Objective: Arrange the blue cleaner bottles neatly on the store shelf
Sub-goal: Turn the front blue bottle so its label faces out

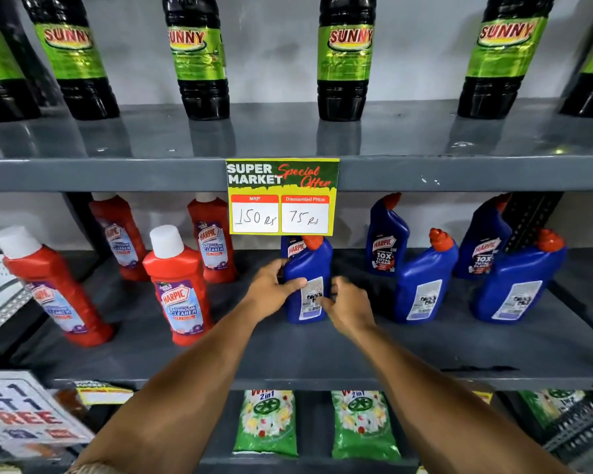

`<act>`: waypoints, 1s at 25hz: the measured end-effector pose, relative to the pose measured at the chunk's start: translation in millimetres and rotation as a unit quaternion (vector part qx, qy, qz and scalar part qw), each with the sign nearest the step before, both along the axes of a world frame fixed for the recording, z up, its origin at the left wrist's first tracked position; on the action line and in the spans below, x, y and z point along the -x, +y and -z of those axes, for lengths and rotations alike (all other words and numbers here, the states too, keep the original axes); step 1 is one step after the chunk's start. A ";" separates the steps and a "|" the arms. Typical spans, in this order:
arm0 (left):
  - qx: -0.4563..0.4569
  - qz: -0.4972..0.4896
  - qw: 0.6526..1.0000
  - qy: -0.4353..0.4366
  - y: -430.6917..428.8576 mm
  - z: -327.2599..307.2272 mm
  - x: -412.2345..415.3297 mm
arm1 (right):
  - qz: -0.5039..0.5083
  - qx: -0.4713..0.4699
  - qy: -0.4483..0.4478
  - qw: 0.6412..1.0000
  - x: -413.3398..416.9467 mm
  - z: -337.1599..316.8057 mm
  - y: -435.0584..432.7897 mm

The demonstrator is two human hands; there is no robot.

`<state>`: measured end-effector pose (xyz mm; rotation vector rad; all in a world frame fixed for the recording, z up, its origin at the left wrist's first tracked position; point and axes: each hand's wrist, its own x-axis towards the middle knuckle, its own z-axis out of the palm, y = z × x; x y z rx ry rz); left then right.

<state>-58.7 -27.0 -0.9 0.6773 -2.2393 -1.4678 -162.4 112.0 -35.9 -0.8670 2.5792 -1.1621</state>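
Left hand (271, 289) grips blue bottle (307, 285) at 9 o'clock flank; right hand (348, 311) half-open, seemingly touching label. Rigid, smooth plastic, probably heavy; hold mid-body.

Bright even light; glare on upper shelf (459, 142); wide-angle bending at edges; corners soft, slightly blurred.

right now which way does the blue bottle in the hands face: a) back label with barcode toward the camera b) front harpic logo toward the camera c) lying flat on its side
a: the blue bottle between the left hand and right hand stands upright, showing its white barcode label.
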 end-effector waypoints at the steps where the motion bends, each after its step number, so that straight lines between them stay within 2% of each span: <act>1: 0.009 -0.007 1.000 -0.002 2.0 -1.5 0.3 | -0.004 0.009 0.000 1.000 -1.0 1.3 1.7; 4: 0.045 -0.036 0.998 0.007 7.0 -13.1 7.4 | -0.048 0.049 -0.007 0.998 -3.2 0.6 7.7; 8: 0.050 -0.106 0.993 0.034 21.5 -38.5 19.6 | -0.104 0.046 -0.034 0.993 -18.1 -9.5 -2.6; 11: 0.041 -0.138 0.989 0.035 40.8 -53.7 25.5 | -0.071 0.101 -0.052 0.991 -18.8 -19.8 -18.0; 14: -0.043 -0.084 0.995 0.011 42.3 -60.3 25.2 | -0.016 0.180 -0.042 0.983 -11.5 -29.0 -15.3; 17: -0.085 -0.015 0.996 0.036 20.1 -65.2 16.3 | -0.051 0.201 -0.068 0.976 -0.4 -34.5 -6.6; 19: -0.089 0.036 0.994 0.061 4.9 -60.5 14.7 | -0.115 0.193 -0.131 0.966 4.3 -34.6 -5.5; 21: -0.077 0.062 0.993 0.059 4.7 -58.7 15.5 | -0.157 0.189 -0.155 0.957 8.1 -29.6 -6.8; 25: -0.025 -0.002 0.999 0.044 6.3 -53.1 20.8 | -0.183 0.184 -0.153 0.954 16.9 -25.4 -8.7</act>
